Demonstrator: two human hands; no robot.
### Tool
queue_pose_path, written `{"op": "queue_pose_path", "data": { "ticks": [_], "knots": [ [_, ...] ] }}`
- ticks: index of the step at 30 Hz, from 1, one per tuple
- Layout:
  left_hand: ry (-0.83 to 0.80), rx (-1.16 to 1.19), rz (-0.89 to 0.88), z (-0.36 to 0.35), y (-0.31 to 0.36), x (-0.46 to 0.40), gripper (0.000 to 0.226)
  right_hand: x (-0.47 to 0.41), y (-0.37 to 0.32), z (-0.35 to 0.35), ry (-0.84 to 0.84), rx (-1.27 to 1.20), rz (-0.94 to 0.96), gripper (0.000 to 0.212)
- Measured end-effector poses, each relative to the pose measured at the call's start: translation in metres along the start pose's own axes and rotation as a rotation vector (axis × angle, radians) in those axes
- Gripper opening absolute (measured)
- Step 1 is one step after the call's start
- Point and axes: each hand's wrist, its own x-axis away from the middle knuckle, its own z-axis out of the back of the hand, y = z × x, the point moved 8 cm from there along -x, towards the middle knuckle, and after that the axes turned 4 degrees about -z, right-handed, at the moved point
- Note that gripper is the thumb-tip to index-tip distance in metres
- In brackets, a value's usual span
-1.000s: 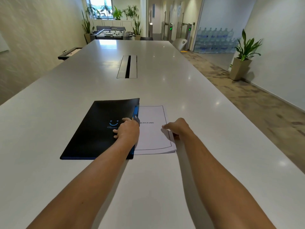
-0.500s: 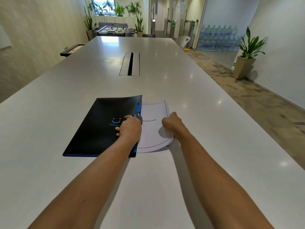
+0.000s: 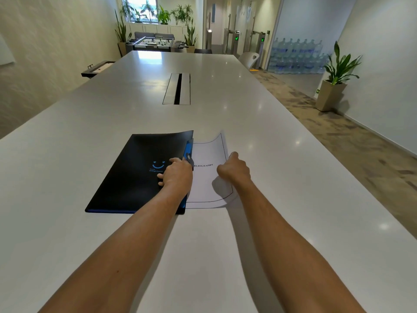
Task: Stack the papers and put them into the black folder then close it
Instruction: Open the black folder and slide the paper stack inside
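Observation:
A black folder (image 3: 135, 170) with a blue smiley logo lies flat on the white table (image 3: 225, 256). My left hand (image 3: 177, 175) presses on its right edge, fingers by the blue and black clasp (image 3: 188, 154). White papers (image 3: 208, 177) headed "BIBLIOGRAPHY" stick out from the folder's right side, partly tucked under the cover. My right hand (image 3: 234, 169) grips their right edge, which curls upward off the table.
A cable slot (image 3: 177, 88) sits in the middle of the long table. The table's right edge runs beside carpeted floor with a potted plant (image 3: 336, 80). A foosball table (image 3: 155, 42) and water bottles (image 3: 297, 56) stand far back.
My right hand has slid left along the papers and lifted their right edge, which now curls up. The papers sit further under the folder cover. My left hand stays on the folder.

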Motion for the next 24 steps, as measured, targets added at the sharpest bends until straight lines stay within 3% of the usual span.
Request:
{"op": "queue_pose_path", "data": {
  "ticks": [6,12,16,19,24],
  "knots": [
    [0.012,-0.002,0.011,0.000,0.000,-0.001,0.053,-0.006,0.003,0.006,-0.047,-0.080,-0.037,0.050],
    [0.022,0.029,0.017,0.002,-0.001,0.000,0.052,-0.009,0.007,-0.009,-0.210,-0.447,-0.129,0.065],
    [0.039,0.039,0.003,0.003,-0.002,-0.001,0.049,-0.013,0.024,-0.011,-0.203,-0.733,-0.204,0.040],
    [0.051,0.061,-0.005,0.003,-0.003,-0.003,0.050,-0.015,0.029,-0.008,-0.195,-0.664,-0.185,0.005],
    [0.039,0.193,-0.052,0.006,-0.010,-0.009,0.051,-0.013,0.030,-0.016,-0.316,-0.620,-0.113,0.014]
  ]
}}
